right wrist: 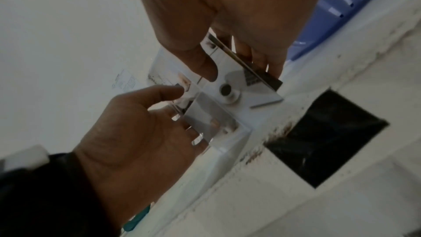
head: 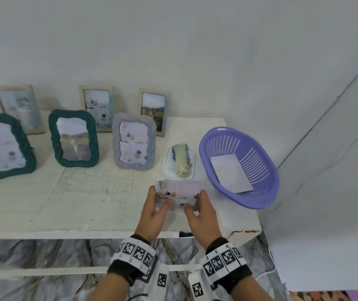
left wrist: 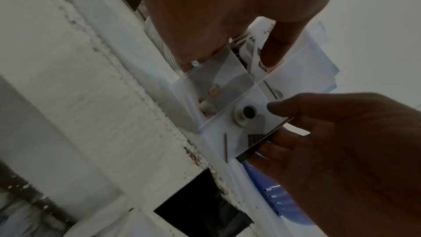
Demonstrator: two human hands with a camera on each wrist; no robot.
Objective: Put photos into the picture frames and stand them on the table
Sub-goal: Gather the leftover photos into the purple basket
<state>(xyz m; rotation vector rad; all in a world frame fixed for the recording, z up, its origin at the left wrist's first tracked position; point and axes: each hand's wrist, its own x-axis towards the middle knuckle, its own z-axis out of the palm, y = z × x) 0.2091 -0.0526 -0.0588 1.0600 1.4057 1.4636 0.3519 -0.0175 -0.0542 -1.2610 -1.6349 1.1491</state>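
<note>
**Q:** What do you have in your grip, nearest you?

**A:** I hold a clear acrylic picture frame (head: 178,195) with a collage photo (head: 181,190) in it, just above the near edge of the white crackled table (head: 87,192). My left hand (head: 154,206) pinches its left end, thumb on the face and fingers curled behind. My right hand (head: 199,208) grips the right end the same way, thumb on front. In the wrist views the transparent panes look only partly lined up, so I judge the photo is still being seated. I cannot tell whether the frame closes by magnets or screws.

**Q:** And beyond your hands?

**A:** Just past the frame sits a small white dish (head: 167,168) with a folded yellowish cloth (head: 181,161) on it. To its right a lilac slotted plastic basket (head: 267,192) holds one white sheet (head: 231,172), face down or blank; I cannot tell which.

**Q:** How much is done?

**A:** Farther back, six frames stand upright with pictures in them: a large dark green wavy frame (head: 4,146), a smaller dark green wavy frame (head: 74,137) and a grey ribbed frame (head: 133,141) in the nearer row, then three pale wooden frames (head: 97,107) by the wall. So most looks finished. What is left, I judge, is closing this clear frame, standing it on the table, and perhaps dealing with the sheet in the basket, though I see no spare frame for it.
</note>
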